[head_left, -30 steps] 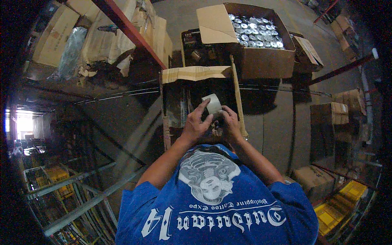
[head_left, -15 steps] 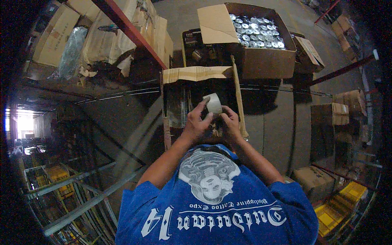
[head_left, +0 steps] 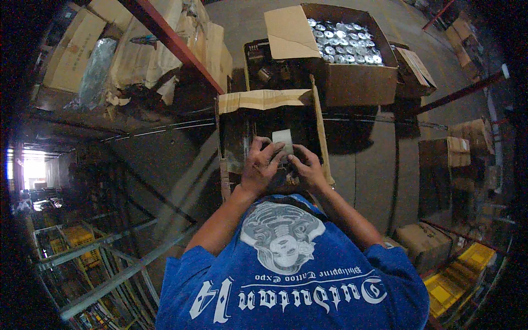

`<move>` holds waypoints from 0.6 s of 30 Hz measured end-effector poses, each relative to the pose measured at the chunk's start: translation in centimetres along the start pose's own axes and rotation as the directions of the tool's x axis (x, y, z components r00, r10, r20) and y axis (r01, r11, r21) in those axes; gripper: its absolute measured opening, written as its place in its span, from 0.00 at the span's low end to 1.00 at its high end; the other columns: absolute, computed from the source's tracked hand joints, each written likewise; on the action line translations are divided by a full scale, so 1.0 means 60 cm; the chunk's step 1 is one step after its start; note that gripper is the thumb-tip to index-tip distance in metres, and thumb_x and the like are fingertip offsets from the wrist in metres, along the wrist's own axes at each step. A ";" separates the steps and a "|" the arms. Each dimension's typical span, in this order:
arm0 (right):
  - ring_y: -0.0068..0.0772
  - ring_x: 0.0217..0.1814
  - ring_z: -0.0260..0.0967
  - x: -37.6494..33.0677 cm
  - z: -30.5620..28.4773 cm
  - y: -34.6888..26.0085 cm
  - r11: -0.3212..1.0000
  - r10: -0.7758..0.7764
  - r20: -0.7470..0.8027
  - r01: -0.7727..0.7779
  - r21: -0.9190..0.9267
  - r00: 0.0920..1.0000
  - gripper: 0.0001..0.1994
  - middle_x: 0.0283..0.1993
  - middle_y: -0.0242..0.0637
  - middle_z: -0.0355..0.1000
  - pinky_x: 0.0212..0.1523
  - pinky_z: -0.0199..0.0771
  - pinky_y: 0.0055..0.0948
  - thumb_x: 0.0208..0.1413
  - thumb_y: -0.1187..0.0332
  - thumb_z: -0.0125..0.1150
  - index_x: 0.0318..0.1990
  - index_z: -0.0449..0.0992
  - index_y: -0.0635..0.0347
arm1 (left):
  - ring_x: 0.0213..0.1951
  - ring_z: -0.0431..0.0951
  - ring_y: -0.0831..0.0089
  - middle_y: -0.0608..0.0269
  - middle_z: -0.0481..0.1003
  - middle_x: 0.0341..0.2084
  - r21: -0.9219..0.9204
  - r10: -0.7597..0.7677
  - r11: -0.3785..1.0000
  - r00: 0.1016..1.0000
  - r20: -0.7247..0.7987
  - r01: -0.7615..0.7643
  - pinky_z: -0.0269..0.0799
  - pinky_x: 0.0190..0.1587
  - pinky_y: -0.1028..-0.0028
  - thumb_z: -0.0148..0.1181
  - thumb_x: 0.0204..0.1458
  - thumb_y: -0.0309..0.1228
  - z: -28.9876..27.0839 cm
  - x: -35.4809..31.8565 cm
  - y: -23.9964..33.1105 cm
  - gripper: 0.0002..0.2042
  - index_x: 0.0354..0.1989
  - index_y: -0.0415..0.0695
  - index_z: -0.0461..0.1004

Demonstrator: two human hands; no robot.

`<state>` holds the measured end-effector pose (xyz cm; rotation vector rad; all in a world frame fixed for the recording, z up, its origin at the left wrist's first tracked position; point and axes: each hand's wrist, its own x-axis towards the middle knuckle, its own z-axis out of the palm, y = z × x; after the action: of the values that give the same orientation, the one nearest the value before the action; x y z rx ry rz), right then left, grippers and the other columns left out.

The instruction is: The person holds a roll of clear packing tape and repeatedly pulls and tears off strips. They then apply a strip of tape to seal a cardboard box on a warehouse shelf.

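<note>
1. The left hand (head_left: pixel 259 165) and the right hand (head_left: pixel 308 166) meet over an open cardboard box (head_left: pixel 264 102), and together they grip a small pale block (head_left: pixel 283 140) between their fingertips.
2. The block looks flat-faced and squarish, off-white, with a smooth matte face; what it is made of cannot be told.
3. It sits above the dark inside of the box, near the middle, held just clear of the contents, which are too dark to make out.
4. The box is brown corrugated card with a taped flap folded back at its far edge and a narrow flap standing along its right side.
5. Beyond it stands a larger cardboard carton (head_left: pixel 352 82), open-topped, packed with small round shiny metal lids (head_left: pixel 344 41) in close rows.
6. A red steel beam (head_left: pixel 176 47) runs diagonally at upper left, over crumpled card and plastic wrap.
7. Both forearms come from a blue printed shirt (head_left: pixel 291 286).
</note>
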<state>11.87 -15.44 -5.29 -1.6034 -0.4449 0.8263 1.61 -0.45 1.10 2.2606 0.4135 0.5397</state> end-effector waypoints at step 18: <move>0.33 0.51 0.75 -0.003 0.009 0.035 0.992 -0.125 -0.083 0.124 -0.026 0.989 0.20 0.50 0.44 0.79 0.55 0.72 0.31 0.60 0.64 0.65 0.56 0.75 0.64 | 0.49 0.76 0.49 0.49 0.73 0.45 0.037 0.059 0.998 0.998 -0.011 -0.059 0.74 0.50 0.58 0.67 0.52 0.29 0.018 -0.008 -0.015 0.15 0.47 0.42 0.76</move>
<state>11.00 -15.62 -7.30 -1.6057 -0.4894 0.6592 1.64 -0.70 -0.36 2.3114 0.3666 0.5812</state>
